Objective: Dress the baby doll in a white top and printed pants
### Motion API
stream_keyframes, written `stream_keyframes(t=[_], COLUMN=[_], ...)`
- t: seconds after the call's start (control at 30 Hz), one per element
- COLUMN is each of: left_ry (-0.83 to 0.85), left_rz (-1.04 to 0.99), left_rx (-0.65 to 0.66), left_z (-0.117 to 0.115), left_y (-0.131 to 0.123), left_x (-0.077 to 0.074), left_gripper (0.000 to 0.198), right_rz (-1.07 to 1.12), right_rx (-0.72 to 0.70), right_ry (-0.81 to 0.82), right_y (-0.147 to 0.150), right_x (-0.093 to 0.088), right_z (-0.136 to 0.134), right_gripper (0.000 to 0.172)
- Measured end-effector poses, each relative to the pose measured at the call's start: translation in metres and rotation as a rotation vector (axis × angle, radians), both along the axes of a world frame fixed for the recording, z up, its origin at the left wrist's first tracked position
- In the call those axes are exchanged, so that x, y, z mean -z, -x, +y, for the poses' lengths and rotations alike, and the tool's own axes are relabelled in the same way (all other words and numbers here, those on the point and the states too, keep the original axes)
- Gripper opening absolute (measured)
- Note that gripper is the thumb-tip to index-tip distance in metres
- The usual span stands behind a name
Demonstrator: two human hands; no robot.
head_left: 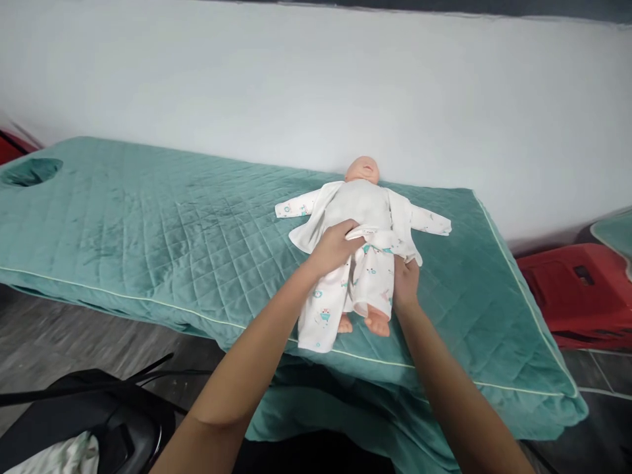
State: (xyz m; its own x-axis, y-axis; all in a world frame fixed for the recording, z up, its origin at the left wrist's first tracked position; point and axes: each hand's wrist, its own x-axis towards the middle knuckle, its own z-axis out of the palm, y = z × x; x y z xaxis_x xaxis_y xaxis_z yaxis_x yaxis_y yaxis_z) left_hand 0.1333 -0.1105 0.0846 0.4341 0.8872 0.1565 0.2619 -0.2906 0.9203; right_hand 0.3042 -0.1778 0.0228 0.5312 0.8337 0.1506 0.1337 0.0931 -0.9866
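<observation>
A baby doll (364,170) lies on its back on the green quilted bed cover, feet toward me. It wears an open white jacket (428,220) with printed sleeves spread out to both sides, over a plain white undershirt (356,203). White printed baby pants (374,273) cover its legs; a foot (378,322) shows below one cuff, while the other leg lies flat and long beside the second foot. My left hand (338,247) is closed on the front waistband. At the pants' right side, my right hand (406,280) is closed on them, its fingers partly hidden by the jacket flap.
The padded bed (123,224) runs along a white wall (296,85) and has a face hole (32,171) at its far left. A red plastic stool (577,289) stands off the right end. Black equipment (128,421) with cloth on it is at lower left.
</observation>
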Motion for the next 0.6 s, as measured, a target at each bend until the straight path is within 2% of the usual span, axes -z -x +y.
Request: stream_keyframes(t=[0.1, 0.17, 0.2, 0.27, 0.33, 0.37, 0.4, 0.47, 0.53, 0.6], left_ry=[0.214, 0.361, 0.416, 0.471, 0.487, 0.491, 0.497, 0.519, 0.541, 0.552], left_rz=[-0.244, -0.423, -0.507, -0.631, -0.698, -0.716, -0.728, -0.753, -0.78, -0.799], left_rx=[0.133, 0.215, 0.23, 0.229, 0.226, 0.225, 0.223, 0.21, 0.199, 0.216], left_z=[0.006, 0.007, 0.007, 0.007, 0.006, 0.006, 0.006, 0.005, 0.005, 0.004], left_y=[0.022, 0.036, 0.04, 0.045, 0.045, 0.044, 0.043, 0.043, 0.043, 0.045], left_x=[0.016, 0.03, 0.036, 0.048, 0.054, 0.056, 0.056, 0.055, 0.055, 0.055], left_gripper=[0.03, 0.042, 0.045, 0.043, 0.041, 0.04, 0.04, 0.04, 0.041, 0.043], right_rz=[-0.143, -0.3, -0.39, -0.56, -0.682, -0.712, -0.728, -0.722, -0.657, -0.481], right_rx=[-0.015, -0.057, -0.139, -0.429, -0.744, -0.838, -0.889, -0.943, -0.959, -0.958], right_ry=[-0.012, -0.095, -0.143, -0.168, -0.04, 0.044, 0.131, 0.26, 0.326, 0.354], right_y=[-0.002, -0.003, -0.004, -0.003, 0.0, 0.003, 0.006, 0.013, 0.017, 0.017], right_x=[0.004, -0.001, -0.008, -0.028, -0.052, -0.064, -0.075, -0.09, -0.093, -0.088], right_z=[-0.002, -0.006, -0.008, -0.007, 0.001, 0.007, 0.014, 0.03, 0.043, 0.051], right_gripper=[0.018, 0.021, 0.025, 0.033, 0.039, 0.044, 0.047, 0.042, 0.034, 0.033])
